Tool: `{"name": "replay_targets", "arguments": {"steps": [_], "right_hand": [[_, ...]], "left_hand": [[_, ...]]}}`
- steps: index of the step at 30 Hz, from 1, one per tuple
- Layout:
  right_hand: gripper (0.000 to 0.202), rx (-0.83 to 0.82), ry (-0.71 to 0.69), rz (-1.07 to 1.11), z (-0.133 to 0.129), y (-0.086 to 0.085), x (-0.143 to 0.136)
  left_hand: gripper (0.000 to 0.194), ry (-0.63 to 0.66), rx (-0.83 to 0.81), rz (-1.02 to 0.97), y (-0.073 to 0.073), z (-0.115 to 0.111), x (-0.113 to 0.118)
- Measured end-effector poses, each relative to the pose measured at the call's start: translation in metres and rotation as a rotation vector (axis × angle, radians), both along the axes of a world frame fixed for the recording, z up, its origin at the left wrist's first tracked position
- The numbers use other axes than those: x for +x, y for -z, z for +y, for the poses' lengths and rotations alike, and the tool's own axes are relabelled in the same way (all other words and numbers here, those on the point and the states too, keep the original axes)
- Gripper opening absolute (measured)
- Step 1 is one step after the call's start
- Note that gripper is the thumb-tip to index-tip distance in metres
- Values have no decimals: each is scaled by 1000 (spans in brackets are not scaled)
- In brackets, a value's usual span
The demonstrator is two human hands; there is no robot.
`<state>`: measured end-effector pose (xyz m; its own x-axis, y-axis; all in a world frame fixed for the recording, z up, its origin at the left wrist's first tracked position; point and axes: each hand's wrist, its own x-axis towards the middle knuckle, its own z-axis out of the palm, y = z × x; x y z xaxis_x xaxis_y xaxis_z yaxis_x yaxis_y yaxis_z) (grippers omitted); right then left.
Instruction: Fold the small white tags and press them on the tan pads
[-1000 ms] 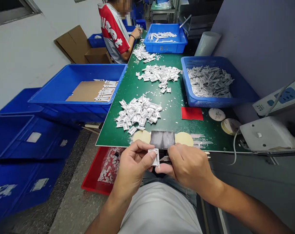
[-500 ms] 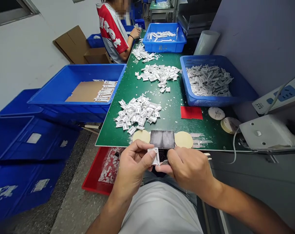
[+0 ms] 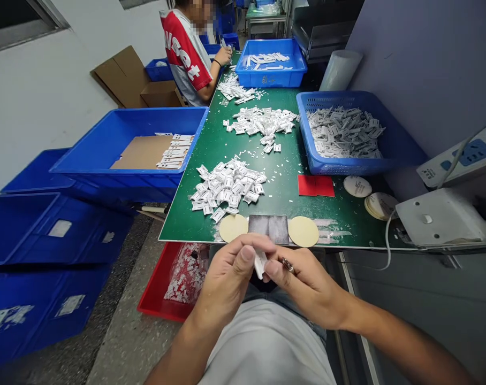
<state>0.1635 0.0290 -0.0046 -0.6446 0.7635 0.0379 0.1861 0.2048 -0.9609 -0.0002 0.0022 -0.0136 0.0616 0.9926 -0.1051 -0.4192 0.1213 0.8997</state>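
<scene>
Just off the table's near edge, my left hand (image 3: 233, 272) is closed on a small white plastic part (image 3: 260, 264), which is tilted on its edge and partly covered by the fingers. My right hand (image 3: 307, 283) meets it from the other side, thumb tip at the part. A slim metal tool (image 3: 288, 265) is tucked in my right hand; only a short dark, shiny end shows, so its kind is unclear. Beyond my hands lie a dark two-piece pad (image 3: 268, 229), a left cream disc (image 3: 233, 228) and a right cream disc (image 3: 303, 231). A pile of similar white parts (image 3: 229, 187) lies past them.
On the green table (image 3: 283, 203) are another white pile (image 3: 263, 123), a blue basket of parts (image 3: 339, 168), red pads (image 3: 316, 185) and a blue bin (image 3: 271, 79). A red bin of scraps (image 3: 150, 305) sits below left. A co-worker (image 3: 190, 59) works at the far left.
The white part has turned from face-up to edge-on between my hands. My right hand has rolled over, thumb now on top, and the metal tool's end points up out of it.
</scene>
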Motion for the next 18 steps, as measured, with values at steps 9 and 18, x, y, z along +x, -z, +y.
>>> {"name": "replay_targets", "arguments": {"steps": [9,18], "right_hand": [[58,860,237,-304,-1,11,-3],[63,1036,316,-445,-1,7,-7]], "left_hand": [[34,41,-1,-89,-2,-2,1],[34,76,13,-26,-2,-6,-2]]}}
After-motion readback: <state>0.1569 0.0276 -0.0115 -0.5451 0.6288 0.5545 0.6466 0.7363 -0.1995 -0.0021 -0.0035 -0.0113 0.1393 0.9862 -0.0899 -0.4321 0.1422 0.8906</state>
